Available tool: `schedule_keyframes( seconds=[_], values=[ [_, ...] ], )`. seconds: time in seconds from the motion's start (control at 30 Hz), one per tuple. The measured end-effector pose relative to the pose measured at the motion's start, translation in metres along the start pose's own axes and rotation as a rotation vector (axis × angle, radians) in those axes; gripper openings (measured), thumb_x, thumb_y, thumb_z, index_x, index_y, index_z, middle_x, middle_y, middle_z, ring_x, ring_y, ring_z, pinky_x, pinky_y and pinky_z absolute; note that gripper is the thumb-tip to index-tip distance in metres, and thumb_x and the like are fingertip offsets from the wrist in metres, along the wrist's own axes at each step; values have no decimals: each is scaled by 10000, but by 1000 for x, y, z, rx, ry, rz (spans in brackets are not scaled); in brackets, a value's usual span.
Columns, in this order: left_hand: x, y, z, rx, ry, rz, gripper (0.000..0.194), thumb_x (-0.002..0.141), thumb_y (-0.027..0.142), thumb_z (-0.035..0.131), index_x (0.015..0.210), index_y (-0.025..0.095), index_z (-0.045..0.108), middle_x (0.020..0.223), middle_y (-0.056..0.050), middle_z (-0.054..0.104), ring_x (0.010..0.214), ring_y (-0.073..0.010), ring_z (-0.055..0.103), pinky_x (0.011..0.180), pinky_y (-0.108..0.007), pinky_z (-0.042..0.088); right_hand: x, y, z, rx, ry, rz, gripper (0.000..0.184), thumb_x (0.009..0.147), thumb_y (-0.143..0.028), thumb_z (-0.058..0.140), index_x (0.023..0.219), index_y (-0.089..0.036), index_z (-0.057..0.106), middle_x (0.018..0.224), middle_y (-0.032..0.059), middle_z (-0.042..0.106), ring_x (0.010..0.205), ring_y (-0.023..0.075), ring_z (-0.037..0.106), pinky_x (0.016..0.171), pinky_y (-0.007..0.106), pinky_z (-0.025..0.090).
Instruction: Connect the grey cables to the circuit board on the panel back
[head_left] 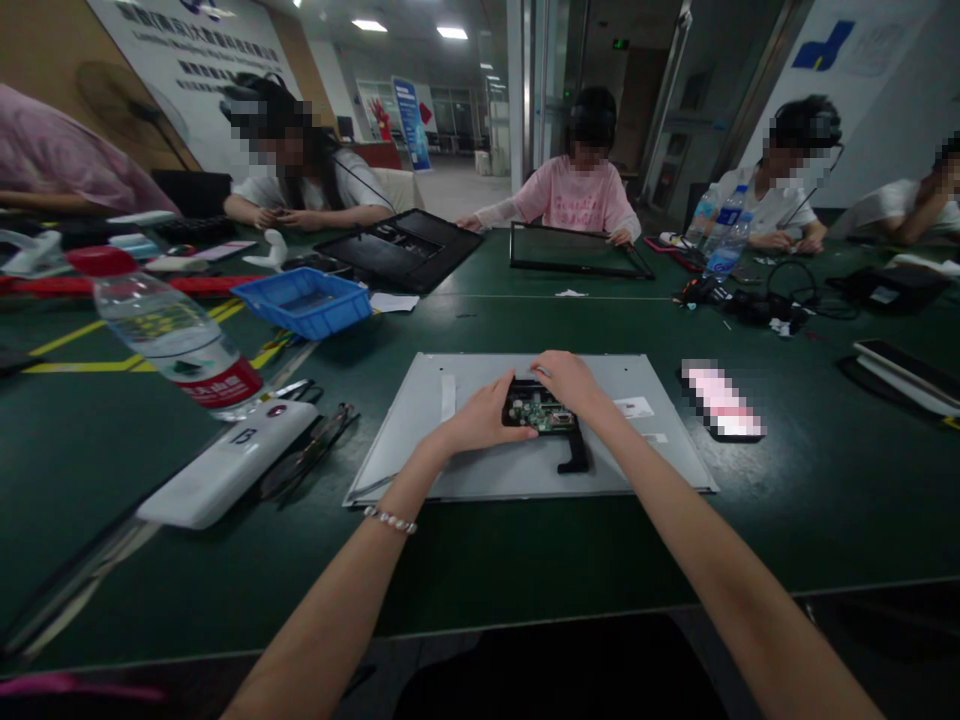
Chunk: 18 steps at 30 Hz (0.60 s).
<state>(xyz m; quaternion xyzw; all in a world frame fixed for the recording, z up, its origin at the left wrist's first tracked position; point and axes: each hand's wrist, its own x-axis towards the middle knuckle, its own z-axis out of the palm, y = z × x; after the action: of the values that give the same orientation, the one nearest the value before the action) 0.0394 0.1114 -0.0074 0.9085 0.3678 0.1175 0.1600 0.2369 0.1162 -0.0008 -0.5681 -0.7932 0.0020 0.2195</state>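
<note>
Two hands on a black-framed circuit board point(541, 416)
Left hand point(484, 415) clasps its left side; right hand's point(571, 382) fingers bunch above, pinch unclear; gray panel point(495, 474) beneath.

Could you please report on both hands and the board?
Left hand holding black frame; right hand at its top edge. Circuit board inside, over grey panel. Phone beside panel, apart.
</note>
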Motion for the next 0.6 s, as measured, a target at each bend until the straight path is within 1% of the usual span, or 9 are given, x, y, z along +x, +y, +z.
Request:
schedule_keyframes(
  seconds=[0.07,0.17,0.37,0.5,0.6],
  values=[
    [0,-1,1,1,6,4,1043,710,642,604,1449,75,136,1451,-257,316,1317,-366,357,1037,-494,333,2,-4,4,-12,-26,-14,211,900,-195,498,980,-187,693,1023,90,694,979,205,616,836,279,440],
    [0,-2,2,3,13,8,1030,711,647,602,1442,76,154,1446,-253,326,1317,-357,359,1052,-493,316,2,-4,8,0,-56,-29,219,902,-205,493,977,-189,698,1004,89,702,964,206,621,826,277,444],
    [1,-6,5,11,21,35,1026,719,623,595,1458,83,131,1436,-254,341,1310,-363,368,1047,-503,323,2,-1,7,80,-109,-53,221,894,-209,505,979,-176,706,1015,88,704,973,197,624,867,278,435],
    [0,-6,5,6,31,44,1031,731,600,599,1478,129,66,1449,-239,326,1316,-369,357,1041,-509,324,3,-1,-2,140,-97,-61,234,884,-217,516,1022,-163,697,1051,96,698,1014,202,620,907,285,429],
    [-2,-4,5,5,30,33,1045,737,620,590,1479,134,36,1468,-236,289,1330,-369,332,1054,-502,305,-2,9,-17,169,-57,-38,248,869,-211,530,1055,-158,685,1093,89,685,1043,200,610,942,295,420]
  ],
)
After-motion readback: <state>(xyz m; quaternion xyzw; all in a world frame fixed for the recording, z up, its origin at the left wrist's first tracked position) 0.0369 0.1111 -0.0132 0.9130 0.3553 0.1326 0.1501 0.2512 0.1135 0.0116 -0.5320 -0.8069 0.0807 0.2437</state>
